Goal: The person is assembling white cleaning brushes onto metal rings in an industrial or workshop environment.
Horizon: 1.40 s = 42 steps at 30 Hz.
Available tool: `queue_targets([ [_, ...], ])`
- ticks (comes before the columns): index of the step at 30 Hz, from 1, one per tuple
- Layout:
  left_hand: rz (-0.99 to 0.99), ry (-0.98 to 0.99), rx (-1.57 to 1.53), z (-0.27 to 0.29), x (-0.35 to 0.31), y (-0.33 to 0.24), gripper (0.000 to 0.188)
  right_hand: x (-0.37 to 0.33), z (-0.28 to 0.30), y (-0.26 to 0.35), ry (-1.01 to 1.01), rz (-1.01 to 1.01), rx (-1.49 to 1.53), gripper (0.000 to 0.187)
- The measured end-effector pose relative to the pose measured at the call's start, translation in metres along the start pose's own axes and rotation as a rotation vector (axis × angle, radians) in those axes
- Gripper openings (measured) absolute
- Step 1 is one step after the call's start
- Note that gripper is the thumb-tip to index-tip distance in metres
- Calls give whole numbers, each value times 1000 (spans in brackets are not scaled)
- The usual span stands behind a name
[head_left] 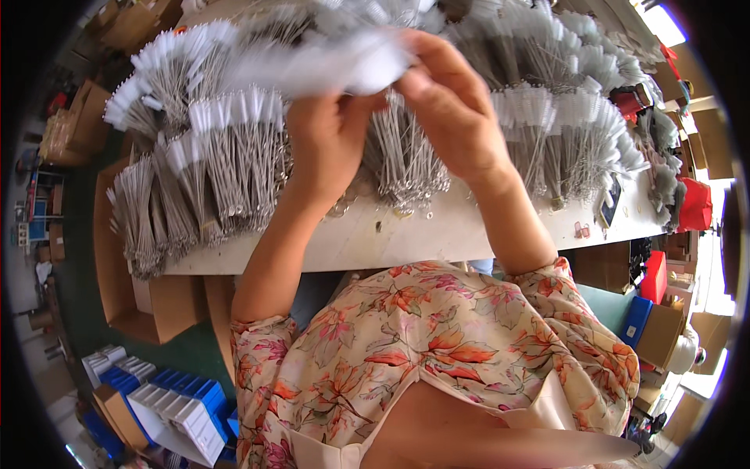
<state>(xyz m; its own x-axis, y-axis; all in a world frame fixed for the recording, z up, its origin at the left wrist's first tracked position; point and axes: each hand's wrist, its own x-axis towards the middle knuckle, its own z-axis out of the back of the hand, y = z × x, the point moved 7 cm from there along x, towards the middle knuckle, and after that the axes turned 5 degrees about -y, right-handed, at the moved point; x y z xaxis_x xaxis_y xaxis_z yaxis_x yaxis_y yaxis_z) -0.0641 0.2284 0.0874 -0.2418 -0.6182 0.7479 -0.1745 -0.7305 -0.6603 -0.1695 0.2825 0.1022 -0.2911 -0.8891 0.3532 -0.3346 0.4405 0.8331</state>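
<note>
Both hands are raised over the table and meet at a blurred white, partly see-through thing [363, 62], whose kind I cannot make out. My left hand [328, 137] is closed on its lower edge, and the thing stretches out past that hand to the left. At its right end my right hand [457, 113] pinches it between thumb and bent fingers. Behind and below the hands lie bundles of thin wire-handled brushes [234, 156] with white bristle heads, looped wire ends toward me. Another bundle of brushes [402, 160] shows between my forearms.
The white table [367, 242] has its near edge just before my body. Small pink clips [582, 230] and a dark flat object [609, 205] lie at the right. An open cardboard box [180, 305] stands left of the table, with blue and white bins [176, 410] at lower left.
</note>
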Motion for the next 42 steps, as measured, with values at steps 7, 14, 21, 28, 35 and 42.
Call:
queue_targets([
  [7,-25,98,49,20,-52,-21,15,-40,10,-80,-92,-381,301,25],
  [14,-273,104,288,62,-56,-35,57,-46,13,-61,26,-503,42,17],
  [21,439,517,-407,24,-96,-25,100,-90,-28,-70,431,-427,-565,15],
  [28,-12,540,-13,43,-99,-44,19,-123,-13,-78,479,-988,-265,17],
  [35,-57,539,254,33,-93,12,21,-132,41,-66,537,-657,-955,15],
  [42,-193,675,741,33,-67,94,16,-145,53,-88,540,-249,-1550,9],
])
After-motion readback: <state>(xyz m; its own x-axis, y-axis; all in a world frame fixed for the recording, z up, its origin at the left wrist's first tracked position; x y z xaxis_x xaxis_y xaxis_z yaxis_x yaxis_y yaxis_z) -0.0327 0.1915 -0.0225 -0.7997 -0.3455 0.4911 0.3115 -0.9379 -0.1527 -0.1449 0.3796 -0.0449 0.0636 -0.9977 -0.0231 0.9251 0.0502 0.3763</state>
